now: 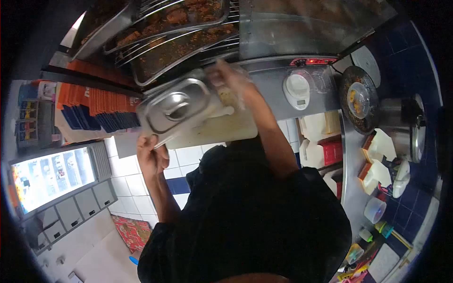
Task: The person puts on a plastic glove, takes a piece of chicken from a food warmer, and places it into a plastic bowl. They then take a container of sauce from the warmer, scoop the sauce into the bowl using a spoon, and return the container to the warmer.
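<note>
My left hand is closed on the near corner of a rectangular steel pan lid with a recessed grip, held tilted above the counter. My right hand is at the far side, near the lid's right end; motion smears its fingers, and clear, shiny plastic shows around it. Below both hands is a pale cutting board at the counter's front edge. A white handle-like piece shows over the board, beside some yellowish bits. What the handle belongs to is hidden.
Trays of browned food sit on racks ahead. Folded orange boxes stand left. To the right are a white kitchen scale, a dark round pan, a large pot and open cartons.
</note>
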A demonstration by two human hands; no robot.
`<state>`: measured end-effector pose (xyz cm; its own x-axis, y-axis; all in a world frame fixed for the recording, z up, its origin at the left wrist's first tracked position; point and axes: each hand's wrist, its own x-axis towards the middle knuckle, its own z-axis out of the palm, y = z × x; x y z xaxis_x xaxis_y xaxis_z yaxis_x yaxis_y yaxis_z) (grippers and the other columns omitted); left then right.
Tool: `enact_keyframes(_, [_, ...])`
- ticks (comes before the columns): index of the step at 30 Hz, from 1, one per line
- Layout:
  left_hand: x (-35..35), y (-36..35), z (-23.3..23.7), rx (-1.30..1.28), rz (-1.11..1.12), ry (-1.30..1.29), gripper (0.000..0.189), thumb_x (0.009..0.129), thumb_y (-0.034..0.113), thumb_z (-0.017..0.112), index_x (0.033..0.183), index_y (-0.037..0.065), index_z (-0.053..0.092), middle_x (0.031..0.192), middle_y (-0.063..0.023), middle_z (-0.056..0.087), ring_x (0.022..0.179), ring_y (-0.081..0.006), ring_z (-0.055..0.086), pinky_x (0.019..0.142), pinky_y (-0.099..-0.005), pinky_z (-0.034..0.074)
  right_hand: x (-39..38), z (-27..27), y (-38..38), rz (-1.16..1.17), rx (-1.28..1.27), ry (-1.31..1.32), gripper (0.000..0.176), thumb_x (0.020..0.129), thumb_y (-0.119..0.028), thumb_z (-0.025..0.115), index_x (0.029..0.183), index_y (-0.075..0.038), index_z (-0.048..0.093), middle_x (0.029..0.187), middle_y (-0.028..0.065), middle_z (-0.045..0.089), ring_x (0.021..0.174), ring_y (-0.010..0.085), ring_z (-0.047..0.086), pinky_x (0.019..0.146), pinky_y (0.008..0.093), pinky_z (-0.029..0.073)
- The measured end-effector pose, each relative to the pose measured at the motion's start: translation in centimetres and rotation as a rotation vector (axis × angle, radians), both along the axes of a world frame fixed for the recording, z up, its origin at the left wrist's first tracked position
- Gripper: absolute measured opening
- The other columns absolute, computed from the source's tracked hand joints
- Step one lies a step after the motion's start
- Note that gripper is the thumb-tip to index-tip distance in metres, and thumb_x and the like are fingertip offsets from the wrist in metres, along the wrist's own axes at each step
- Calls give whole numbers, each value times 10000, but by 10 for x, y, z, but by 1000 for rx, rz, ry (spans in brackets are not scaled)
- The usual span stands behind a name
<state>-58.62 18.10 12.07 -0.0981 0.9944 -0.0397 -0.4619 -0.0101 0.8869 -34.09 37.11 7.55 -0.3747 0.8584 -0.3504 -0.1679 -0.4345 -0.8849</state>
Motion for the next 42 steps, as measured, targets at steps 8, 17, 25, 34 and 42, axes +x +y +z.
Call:
enact_keyframes(8, [71,107,-87,-292,-775,265,296,933,243,598,1075,-17,594,609,-82,591,437,-155,565,346,-263,419,150,-44,-118,-227,29,-486,473,916,-352,645,1163,50,611,1071,150,669,883,184,653,724,339,557])
enact_keyframes(17, [171,226,-145,-59,-1068,669,223,954,241,602,806,77,571,612,29,509,525,-52,457,465,-245,346,174,-109,-157,-722,-91,-437,287,902,-125,667,1110,31,547,943,139,665,802,178,657,685,305,570])
enact_keyframes(25, [191,219,-153,355,-478,1134,244,864,260,675,817,39,585,676,-104,633,609,-235,631,577,-371,485,153,-68,-152,-655,41,-869,273,868,-160,685,1028,44,603,881,171,702,801,231,689,722,343,550])
enact_keyframes(34, [250,136,-107,201,-497,1414,271,824,297,666,824,27,688,747,-192,681,726,-389,683,685,-474,547,150,-39,-142,-486,166,-1180,310,809,-261,724,946,11,667,902,202,702,825,343,690,758,397,525])
enact_keyframes(42, [264,139,-101,9,-404,1459,225,785,212,650,798,-9,692,783,-221,684,764,-377,690,716,-467,549,174,-76,-139,-495,125,-1100,262,883,-250,647,964,-4,690,850,181,709,812,338,699,753,399,527])
